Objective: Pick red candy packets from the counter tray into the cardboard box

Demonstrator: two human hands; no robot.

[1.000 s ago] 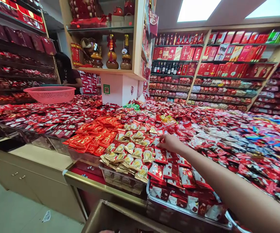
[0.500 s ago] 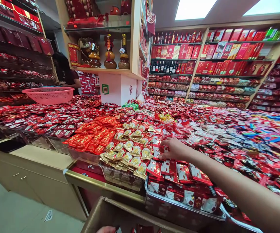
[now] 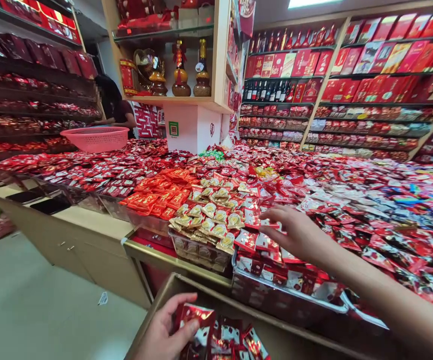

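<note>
My left hand [image 3: 167, 327] is at the cardboard box [image 3: 178, 285], thumb pressed over a red-and-white wrapped candy [image 3: 201, 320]. More of these candies [image 3: 231, 332] lie beside it inside the box. My right hand [image 3: 291, 227] hovers at the heap of matching red-and-white candies [image 3: 247, 240], its thumb and fingers apart; whether the fingertips touch a wrapper I cannot tell. That heap rises out of a clear plastic bin [image 3: 272, 290]. Just left of it, gold-wrapped candies [image 3: 210, 227] fill another bin, with orange-red packets [image 3: 156, 195] beyond them.
A wide counter is heaped with wrapped sweets. A pink basket [image 3: 96, 140] stands at the back left, near another person [image 3: 116, 110]. A shelf pillar [image 3: 186, 127] rises from the counter. Dark flat trays [image 3: 51, 205] sit on the cabinet [image 3: 92, 222] at left.
My left hand has risen into view with a candy. My right hand has drawn slightly back from the red-and-white candies, its fingers parting. The whole view has swung a little left and down.
</note>
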